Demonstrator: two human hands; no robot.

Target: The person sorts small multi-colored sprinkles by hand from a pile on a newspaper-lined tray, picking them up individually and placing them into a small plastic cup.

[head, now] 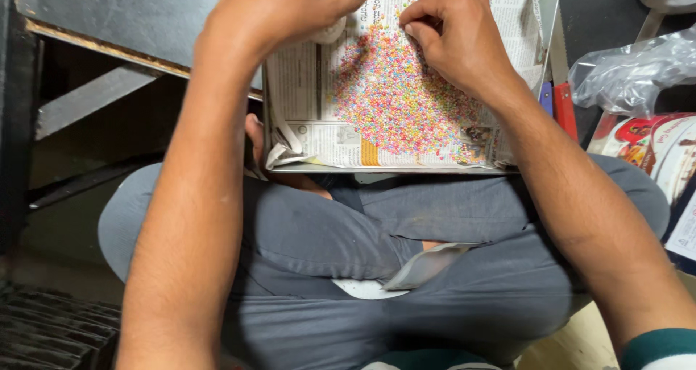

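A heap of tiny multicoloured beads (395, 98) lies spread on a sheet of newspaper (341, 141) that lines a shallow tray resting on my crossed legs. My right hand (453, 33) is curled over the upper right of the heap, fingertips pinched together down among the beads. My left hand (279, 7) hovers at the tray's upper left, fingers closed on a small pale object (330, 33) that is mostly hidden under the hand.
A red-handled tool (564, 101) lies along the tray's right side. Crumpled clear plastic bags (634, 69) and a printed red-and-white box (656, 145) sit at the right. A dark metal frame (94, 43) runs along the upper left.
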